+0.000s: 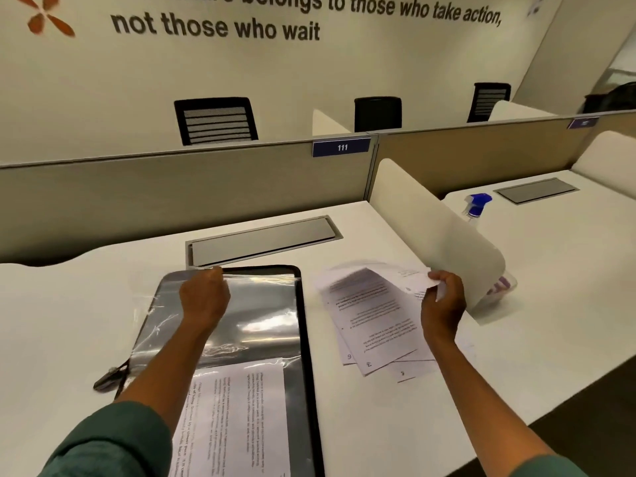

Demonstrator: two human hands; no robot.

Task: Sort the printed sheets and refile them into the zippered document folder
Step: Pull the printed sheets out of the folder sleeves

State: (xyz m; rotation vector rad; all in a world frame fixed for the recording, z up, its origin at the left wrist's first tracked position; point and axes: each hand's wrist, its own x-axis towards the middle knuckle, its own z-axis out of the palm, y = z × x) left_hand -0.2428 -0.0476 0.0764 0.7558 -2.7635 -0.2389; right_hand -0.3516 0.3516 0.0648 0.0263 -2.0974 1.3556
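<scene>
The zippered document folder [303,339] lies open on the white surface [69,321], black-edged, its glossy clear sleeves crinkled and catching the light, with one printed sheet [237,418] already lying in its near part. At the folder's far edge the left hand [203,297] has its fingers curled round the top of a clear sleeve [241,315]. Just right of the folder lies a loose fan of printed sheets [371,325], numbered at their near corners, and the right hand [444,297] pinches a blurred sheet [413,280] above their far right side.
</scene>
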